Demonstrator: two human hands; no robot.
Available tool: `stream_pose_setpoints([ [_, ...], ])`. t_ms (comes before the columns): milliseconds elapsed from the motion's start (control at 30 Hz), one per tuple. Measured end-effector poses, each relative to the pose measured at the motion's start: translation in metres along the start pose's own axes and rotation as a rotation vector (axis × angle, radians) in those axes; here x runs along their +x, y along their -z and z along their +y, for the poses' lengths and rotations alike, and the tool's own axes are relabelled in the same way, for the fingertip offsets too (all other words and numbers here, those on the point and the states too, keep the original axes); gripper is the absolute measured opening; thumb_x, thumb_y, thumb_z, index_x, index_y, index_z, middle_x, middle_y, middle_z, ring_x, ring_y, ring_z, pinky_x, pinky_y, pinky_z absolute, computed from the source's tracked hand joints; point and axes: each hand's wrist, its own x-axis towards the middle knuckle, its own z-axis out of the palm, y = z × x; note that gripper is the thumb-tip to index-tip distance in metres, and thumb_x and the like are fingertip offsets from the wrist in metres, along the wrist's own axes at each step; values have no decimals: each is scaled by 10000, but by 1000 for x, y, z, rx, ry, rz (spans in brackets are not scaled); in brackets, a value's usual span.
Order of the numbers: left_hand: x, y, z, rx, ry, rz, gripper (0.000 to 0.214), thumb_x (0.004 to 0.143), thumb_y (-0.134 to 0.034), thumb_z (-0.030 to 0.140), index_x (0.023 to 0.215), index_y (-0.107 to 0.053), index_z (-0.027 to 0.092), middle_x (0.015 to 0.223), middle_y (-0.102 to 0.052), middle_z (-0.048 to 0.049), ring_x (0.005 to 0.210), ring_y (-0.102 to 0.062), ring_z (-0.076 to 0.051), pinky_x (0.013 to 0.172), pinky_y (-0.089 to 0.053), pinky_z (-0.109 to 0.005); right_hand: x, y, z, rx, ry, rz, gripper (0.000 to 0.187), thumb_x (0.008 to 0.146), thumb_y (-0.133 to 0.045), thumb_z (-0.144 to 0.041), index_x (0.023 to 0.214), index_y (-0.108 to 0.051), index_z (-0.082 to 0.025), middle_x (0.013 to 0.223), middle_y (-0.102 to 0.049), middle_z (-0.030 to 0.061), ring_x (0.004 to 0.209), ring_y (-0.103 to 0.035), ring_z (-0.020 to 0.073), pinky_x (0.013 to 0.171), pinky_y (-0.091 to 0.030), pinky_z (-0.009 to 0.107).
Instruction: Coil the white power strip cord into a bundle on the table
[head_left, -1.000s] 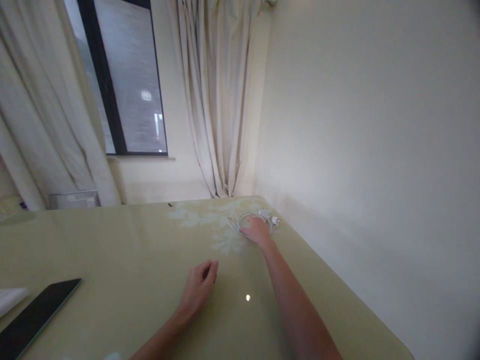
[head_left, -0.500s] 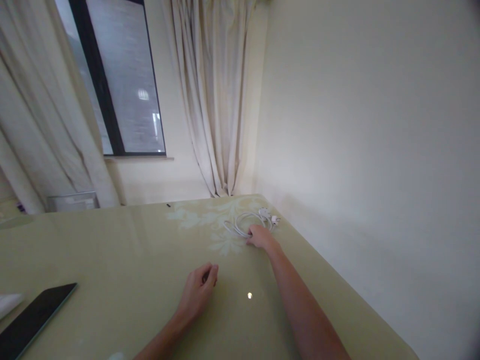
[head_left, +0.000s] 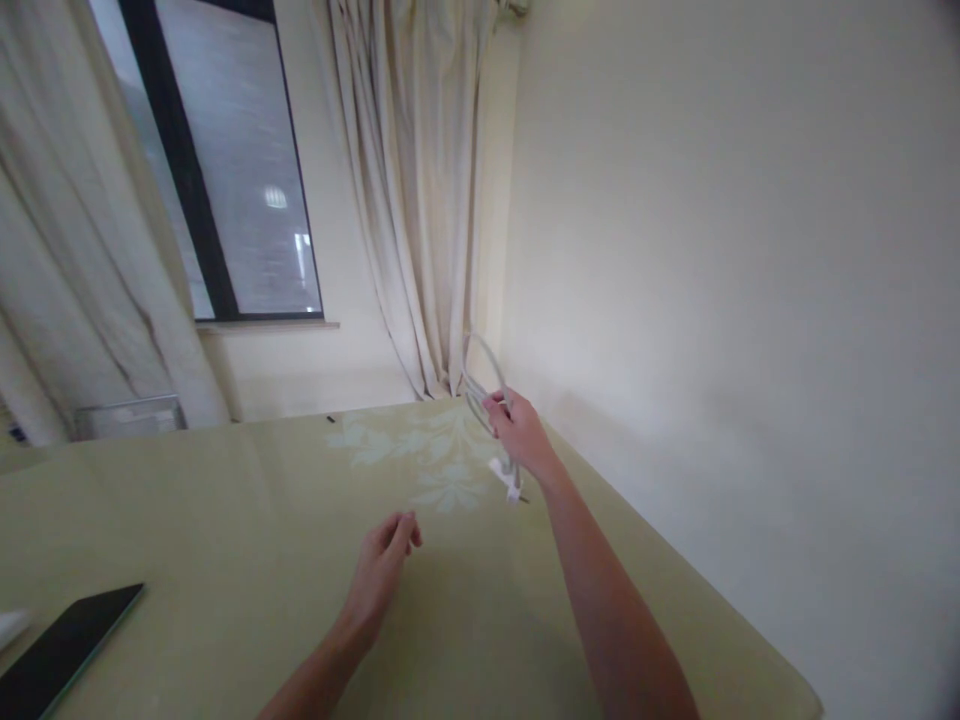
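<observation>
My right hand (head_left: 520, 432) is raised above the far right part of the yellow-green table (head_left: 225, 520) and is closed on a coiled white cable (head_left: 480, 385). The loop rises above the fingers, and a white plug end (head_left: 508, 480) dangles below the hand. My left hand (head_left: 380, 568) hovers low over the middle of the table with its fingers loosely curled and holds nothing.
A dark tablet or phone (head_left: 64, 650) lies at the near left of the table, with a bit of white material (head_left: 11, 628) beside it. Cream curtains (head_left: 420, 200) and a dark-framed window (head_left: 217, 170) stand behind the table. A plain wall (head_left: 712, 300) runs along the right.
My right hand closed on the white cable that lay in the far right corner and lifted it off the table. My left hand shifted slightly left.
</observation>
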Motion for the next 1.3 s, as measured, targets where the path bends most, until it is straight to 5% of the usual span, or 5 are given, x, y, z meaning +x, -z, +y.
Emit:
stream_pose_setpoints([
  [200, 2, 39, 68, 116, -302, 79, 454, 989, -475, 586, 1188, -678, 232, 1245, -688, -109, 1163, -605, -280, 1016, -469, -434, -27, 12, -95, 956, 3, 105, 395, 844, -749, -553, 861, -551, -212, 569, -350, -113, 431, -243, 48, 386, -212, 179],
  [367, -15, 61, 115, 191, -345, -330, 407, 1032, -444, 511, 1216, -719, 275, 1246, -722, -77, 1183, -634, -262, 1068, -468, -412, -40, -6, -127, 1199, -44, 195, 419, 796, -817, -505, 844, -513, -221, 555, -360, -122, 430, -225, 37, 374, -201, 163],
  [700, -16, 25, 123, -92, -98, -386, 363, 978, -552, 535, 1032, -643, 188, 903, -679, -75, 769, -615, -188, 654, -504, -285, -27, -56, -117, 1349, -281, 58, 357, 749, -843, -380, 791, -535, -205, 614, -509, -85, 464, -394, 46, 432, -375, 173],
  [1033, 12, 30, 134, -262, -145, -211, 421, 961, -529, 604, 1018, -597, 193, 579, -461, 65, 501, -413, -108, 467, -332, -218, -19, -44, -89, 1151, -233, -165, 402, 737, -856, -459, 936, -653, -174, 882, -773, 50, 698, -716, 159, 541, -546, 227],
  [1300, 13, 37, 140, -440, 44, -164, 513, 838, -684, 652, 1040, -626, 184, 586, -339, 108, 439, -259, -60, 399, -230, -186, -21, -41, -86, 860, -147, -266, 376, 793, -797, -449, 1033, -667, -190, 830, -756, 29, 644, -676, 140, 455, -462, 190],
])
